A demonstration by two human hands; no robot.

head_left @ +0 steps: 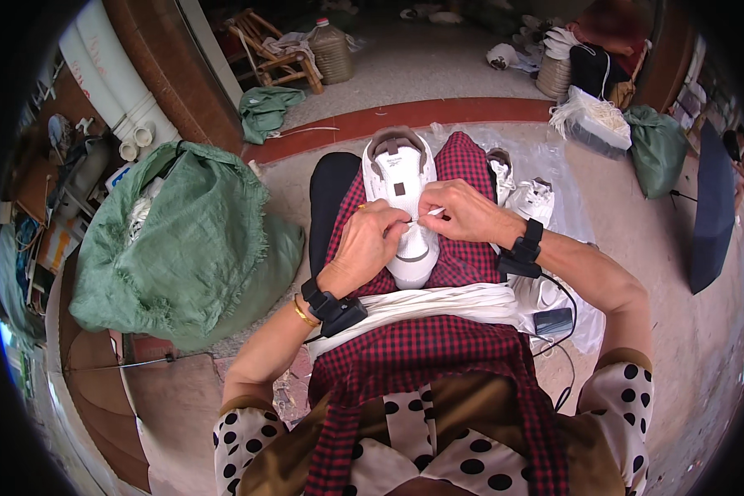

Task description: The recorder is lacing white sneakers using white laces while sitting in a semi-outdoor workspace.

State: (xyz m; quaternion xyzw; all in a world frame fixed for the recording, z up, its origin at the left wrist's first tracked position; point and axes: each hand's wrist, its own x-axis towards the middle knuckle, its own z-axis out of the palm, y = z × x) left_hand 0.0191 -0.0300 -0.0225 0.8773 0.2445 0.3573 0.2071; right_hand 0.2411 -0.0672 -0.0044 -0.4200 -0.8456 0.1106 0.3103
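Note:
A white sneaker (413,263) lies on my lap, its toe toward me and its brown-lined heel opening away. My left hand (367,240) is closed in a pinch at the shoe's left side, over the throat above the toe; what its fingertips hold is too small to make out. Opposite it, my right hand (463,213) pinches a white shoelace, a short bit of which shows at the fingertips. The two hands nearly meet over the shoe. A bundle of long white laces (463,304) lies across my lap on the red-and-black checked apron (422,347).
More white sneakers (531,198) rest on plastic sheeting at my right. A big green sack (182,240) stands close on my left. Farther off are a bundle of pale laces (595,116), a green bag (657,149), a bamboo chair (273,54), a plastic jug (331,54) and another person (608,70).

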